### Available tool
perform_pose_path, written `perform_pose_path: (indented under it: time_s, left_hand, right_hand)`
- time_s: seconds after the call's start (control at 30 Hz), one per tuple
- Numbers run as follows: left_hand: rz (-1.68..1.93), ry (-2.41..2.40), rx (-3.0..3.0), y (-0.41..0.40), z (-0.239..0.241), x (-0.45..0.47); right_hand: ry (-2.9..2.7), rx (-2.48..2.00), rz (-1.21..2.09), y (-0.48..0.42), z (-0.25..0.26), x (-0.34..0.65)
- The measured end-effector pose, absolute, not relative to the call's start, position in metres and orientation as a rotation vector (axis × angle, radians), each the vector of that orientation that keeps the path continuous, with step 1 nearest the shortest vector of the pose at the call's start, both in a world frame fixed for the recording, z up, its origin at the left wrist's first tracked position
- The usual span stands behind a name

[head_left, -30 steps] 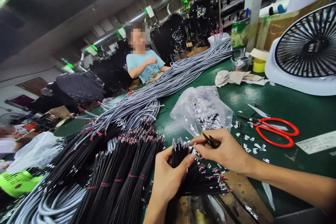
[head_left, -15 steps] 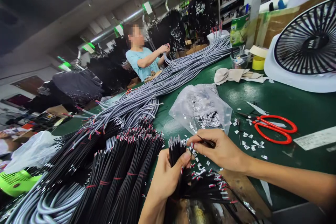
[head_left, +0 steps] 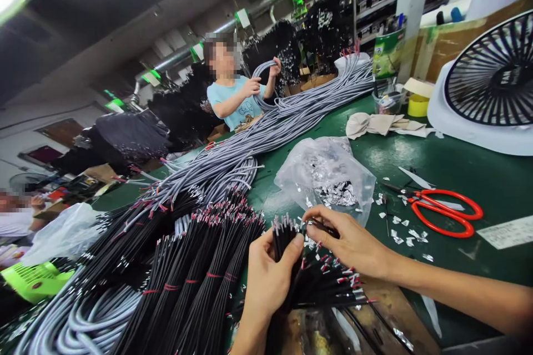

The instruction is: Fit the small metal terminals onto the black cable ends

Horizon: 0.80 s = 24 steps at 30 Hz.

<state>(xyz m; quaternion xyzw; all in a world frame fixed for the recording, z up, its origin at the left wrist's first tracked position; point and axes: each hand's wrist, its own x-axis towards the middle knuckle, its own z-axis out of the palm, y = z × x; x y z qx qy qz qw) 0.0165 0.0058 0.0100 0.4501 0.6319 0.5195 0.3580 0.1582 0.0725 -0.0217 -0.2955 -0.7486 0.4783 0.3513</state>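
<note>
My left hand [head_left: 270, 280] is wrapped round an upright bundle of black cables [head_left: 283, 244] with pale stripped ends. My right hand [head_left: 356, 243] is pinched at the right side of the bundle's top, its fingertips by the cable ends. It holds a dark slim tool [head_left: 327, 227] that looks like tweezers, partly hidden by the fingers. Beneath my hands, loose black cables [head_left: 328, 293] with red and white wire ends fan to the right. Left of my left hand lie black cable bundles [head_left: 200, 277] tied with red bands.
Red-handled scissors [head_left: 441, 213] lie right, near foil scraps [head_left: 410, 237]. A clear plastic bag [head_left: 287, 163] holds more foil. Long grey cables [head_left: 287, 122] cross the green table [head_left: 387, 150]. A fan [head_left: 495, 75] stands at right. A co-worker [head_left: 235, 94] handles grey cables across the table.
The view has shifted slightly. My left hand keeps hold of the bundle, and my right fingers stay at its top. The co-worker's hands have moved apart, with a grey cable loop now raised.
</note>
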Motion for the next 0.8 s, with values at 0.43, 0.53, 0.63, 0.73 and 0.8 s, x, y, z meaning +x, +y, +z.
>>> perform_pose_path:
  time_s: [0.43,0.53,0.63,0.73,0.8]
  left_hand:
    - [1.342,1.7,1.144,0.0035,0.014,0.0186]
    - [1.361,1.734,1.156,0.0038,0.0153,0.0189]
    - [1.408,1.741,1.157,0.0027,0.0142,0.0197]
    - [1.507,1.747,1.112,0.0017,0.013,0.0223]
    - [1.569,1.748,1.092,0.0013,0.013,0.0245]
  right_hand:
    - [-2.032,-0.678,1.134,0.0724,-0.0192,0.1601]
    - [-1.995,-0.675,1.131,0.073,-0.0165,0.1603]
    - [-1.982,-0.668,1.129,0.0736,-0.015,0.1604]
    - [-1.98,-0.653,1.117,0.0737,-0.0151,0.1607]
    - [-1.978,-0.641,1.112,0.0738,-0.0154,0.161]
